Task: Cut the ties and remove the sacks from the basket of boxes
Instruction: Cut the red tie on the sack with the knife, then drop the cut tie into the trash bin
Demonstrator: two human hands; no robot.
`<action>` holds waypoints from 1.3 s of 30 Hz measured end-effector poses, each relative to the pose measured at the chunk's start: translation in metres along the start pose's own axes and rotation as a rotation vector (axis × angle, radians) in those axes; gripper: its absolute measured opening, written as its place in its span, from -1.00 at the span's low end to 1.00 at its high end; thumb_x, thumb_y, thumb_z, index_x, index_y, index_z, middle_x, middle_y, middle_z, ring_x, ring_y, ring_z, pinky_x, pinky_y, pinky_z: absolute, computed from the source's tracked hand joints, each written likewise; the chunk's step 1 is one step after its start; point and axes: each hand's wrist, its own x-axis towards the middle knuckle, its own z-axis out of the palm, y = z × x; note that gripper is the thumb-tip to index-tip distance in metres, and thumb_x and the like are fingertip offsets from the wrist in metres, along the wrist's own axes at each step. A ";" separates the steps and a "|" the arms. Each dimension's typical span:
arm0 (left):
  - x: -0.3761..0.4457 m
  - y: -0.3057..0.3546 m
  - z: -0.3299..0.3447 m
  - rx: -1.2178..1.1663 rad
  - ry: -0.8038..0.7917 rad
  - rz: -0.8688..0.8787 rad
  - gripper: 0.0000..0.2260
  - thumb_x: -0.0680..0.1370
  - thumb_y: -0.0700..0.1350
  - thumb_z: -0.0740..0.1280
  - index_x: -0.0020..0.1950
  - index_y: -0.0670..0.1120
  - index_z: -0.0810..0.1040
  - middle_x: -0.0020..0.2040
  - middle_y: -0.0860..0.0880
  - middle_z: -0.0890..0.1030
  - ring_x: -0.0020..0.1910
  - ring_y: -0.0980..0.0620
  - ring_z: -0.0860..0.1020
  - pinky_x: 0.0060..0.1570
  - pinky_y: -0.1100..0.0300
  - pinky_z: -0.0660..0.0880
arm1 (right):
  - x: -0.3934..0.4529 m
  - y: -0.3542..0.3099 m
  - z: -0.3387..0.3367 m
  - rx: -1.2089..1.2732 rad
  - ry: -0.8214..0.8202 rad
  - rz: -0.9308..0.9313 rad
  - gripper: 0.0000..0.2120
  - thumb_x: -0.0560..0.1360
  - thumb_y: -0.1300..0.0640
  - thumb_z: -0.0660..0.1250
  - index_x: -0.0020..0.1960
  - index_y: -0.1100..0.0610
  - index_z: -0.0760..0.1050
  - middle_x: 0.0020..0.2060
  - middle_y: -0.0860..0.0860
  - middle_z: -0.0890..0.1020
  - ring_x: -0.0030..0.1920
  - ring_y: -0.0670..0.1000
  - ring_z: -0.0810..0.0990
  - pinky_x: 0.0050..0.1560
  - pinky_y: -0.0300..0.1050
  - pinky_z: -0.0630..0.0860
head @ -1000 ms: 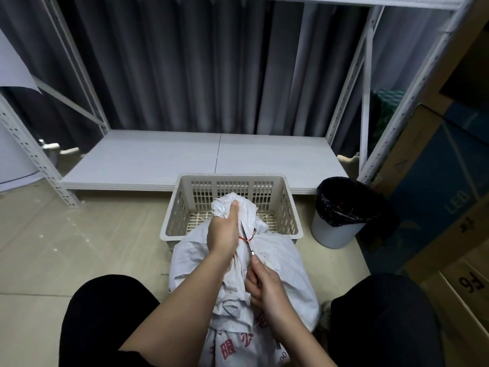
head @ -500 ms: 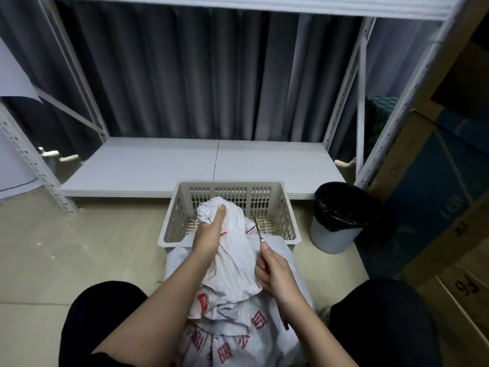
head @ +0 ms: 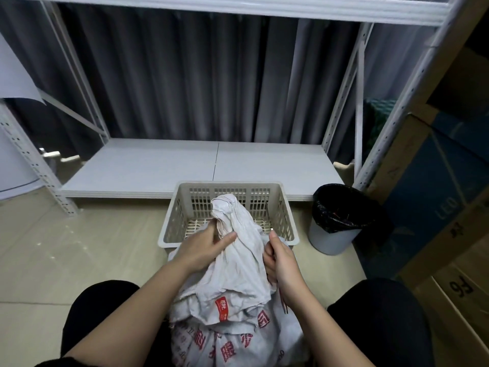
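Much of the sack [head: 238,263] was hard to read: its lower part ran off the bottom edge of the view between my knees, the red printing on it was too creased to make out, and whatever it contained was wrapped from sight. My left hand [head: 203,247] was clamped on the bunched neck of the sack, thumb pressed across the cloth, and my right hand [head: 281,260] was closed around the scissors [head: 281,298], of which I could see only a small metal tip above my thumb and a thin dark handle end below my wrist; whether the blades were apart or together I could not tell. The sack's gathered top rose in front of the basket [head: 169,229], covering most of its near rim and part of its slotted floor, and no boxes showed inside. The basket stood on the pale tiled floor [head: 79,247], against the front edge of the low white shelf [head: 185,165] of a metal rack. A bin [head: 333,221] lined with a black bag sat just right of the basket, near the shelf's right front corner. Dark curtains [head: 185,75] hung behind the rack, and cardboard boxes [head: 436,194] crowded the right edge, partly cut off.
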 end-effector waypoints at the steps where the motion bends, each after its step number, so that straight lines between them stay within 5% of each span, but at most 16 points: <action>1: -0.001 -0.001 -0.010 0.198 0.069 0.042 -0.05 0.21 0.60 -0.17 0.40 0.07 0.30 0.06 -0.03 0.63 0.06 -0.06 0.58 -0.09 0.16 0.44 | 0.001 0.000 -0.002 -0.008 0.008 -0.001 -0.57 0.62 -0.08 0.10 -0.38 0.03 0.12 -0.58 -0.07 0.11 -0.62 -0.13 0.02 -0.59 -0.31 -0.04; 4: 0.001 -0.008 -0.033 0.412 0.283 0.036 -0.01 0.18 0.57 -0.38 0.22 0.06 0.47 -0.05 -0.05 0.68 -0.01 -0.09 0.63 -0.22 0.18 0.35 | 0.007 0.000 -0.007 -0.008 0.038 -0.035 -0.56 0.60 -0.08 0.13 -0.39 0.02 0.12 -0.58 -0.07 0.10 -0.60 -0.12 0.02 -0.58 -0.30 -0.04; 7: 0.012 -0.018 -0.046 0.387 0.456 -0.222 -0.34 0.45 0.44 -0.15 0.01 -0.02 0.50 -0.08 -0.13 0.67 -0.03 -0.15 0.62 -0.16 0.13 0.42 | 0.013 -0.006 -0.010 -0.030 0.057 -0.083 -0.56 0.60 -0.07 0.13 -0.40 0.05 0.15 -0.60 -0.04 0.12 -0.62 -0.11 0.04 -0.60 -0.32 -0.01; 10: 0.025 -0.010 -0.056 0.175 0.497 -0.402 -0.44 0.55 0.34 -0.02 0.04 -0.10 0.49 -0.01 -0.17 0.63 0.05 -0.20 0.58 -0.07 0.06 0.42 | 0.018 -0.017 -0.014 -0.031 0.094 -0.135 -0.56 0.61 -0.03 0.14 -0.40 0.07 0.16 -0.63 -0.05 0.15 -0.63 -0.11 0.08 -0.63 -0.30 0.04; 13: 0.044 0.028 -0.063 -0.248 0.516 -0.291 -0.48 0.53 0.34 0.03 -0.07 -0.08 0.50 -0.15 -0.05 0.58 -0.06 -0.14 0.55 -0.14 0.06 0.37 | 0.026 -0.029 -0.023 -0.103 0.149 -0.171 -0.58 0.60 -0.04 0.17 -0.36 0.11 0.21 -0.62 -0.06 0.18 -0.60 -0.10 0.13 -0.59 -0.29 0.10; 16: 0.069 0.082 -0.062 -0.549 0.443 -0.114 -0.49 0.45 0.38 0.09 -0.31 -0.05 0.41 -0.40 0.02 0.50 -0.37 -0.03 0.45 -0.26 0.10 0.33 | 0.032 -0.048 -0.033 -0.117 0.148 -0.191 -0.63 0.60 -0.03 0.16 -0.30 0.15 0.27 -0.62 -0.06 0.18 -0.60 -0.12 0.13 -0.58 -0.31 0.10; 19: 0.094 0.133 -0.055 -0.592 0.333 -0.017 -0.54 0.53 0.28 0.15 -0.38 -0.03 0.35 -0.53 0.06 0.42 -0.48 0.04 0.36 -0.31 0.14 0.27 | 0.042 -0.066 -0.052 -0.117 0.198 -0.208 -0.62 0.62 0.02 0.15 -0.34 0.12 0.24 -0.64 -0.08 0.21 -0.61 -0.14 0.14 -0.59 -0.34 0.11; 24: 0.136 0.207 -0.032 -0.463 0.100 0.012 -0.53 0.50 0.34 0.12 -0.24 -0.07 0.42 -0.39 0.00 0.40 -0.40 -0.01 0.34 -0.26 0.13 0.26 | 0.072 -0.086 -0.104 -0.109 0.296 -0.133 -0.87 0.56 0.15 0.08 -0.18 0.08 0.26 -0.58 -0.03 0.32 -0.56 -0.07 0.23 -0.55 -0.22 0.14; 28: 0.184 0.249 0.013 -0.442 -0.289 0.010 -0.89 0.52 -0.09 0.21 -0.16 -0.06 0.30 -0.29 -0.04 0.30 -0.41 0.04 0.25 -0.43 0.25 0.17 | 0.101 -0.097 -0.151 -0.166 0.398 -0.115 -0.91 0.59 0.24 0.10 0.07 0.20 0.34 -0.44 0.03 0.41 -0.50 -0.05 0.31 -0.53 -0.26 0.24; 30: 0.210 0.260 0.047 -0.404 -0.416 -0.001 -0.83 0.55 -0.27 0.14 -0.21 -0.07 0.28 -0.29 -0.06 0.31 -0.44 0.07 0.35 -0.50 0.27 0.21 | 0.115 -0.101 -0.175 -0.149 0.451 -0.137 -0.84 0.60 0.22 0.14 0.17 0.22 0.35 -0.40 0.03 0.46 -0.50 -0.07 0.36 -0.54 -0.29 0.29; 35: 0.269 0.267 0.124 -0.400 -0.454 -0.179 -0.81 0.64 -0.22 0.05 -0.14 -0.12 0.35 -0.30 -0.06 0.45 -0.68 0.15 0.47 -0.65 0.33 0.41 | 0.144 -0.102 -0.227 -0.055 0.636 -0.197 -0.78 0.61 0.20 0.17 0.24 0.23 0.35 -0.34 0.08 0.53 -0.63 -0.15 0.41 -0.61 -0.30 0.34; 39: 0.312 0.270 0.170 -0.460 -0.453 -0.282 -0.87 0.60 -0.19 0.12 -0.12 -0.15 0.37 -0.36 -0.04 0.49 -0.72 0.17 0.43 -0.65 0.39 0.34 | 0.168 -0.096 -0.250 0.023 0.710 -0.169 -0.83 0.61 0.17 0.18 0.19 0.11 0.31 -0.31 0.05 0.54 -0.51 -0.06 0.44 -0.55 -0.25 0.36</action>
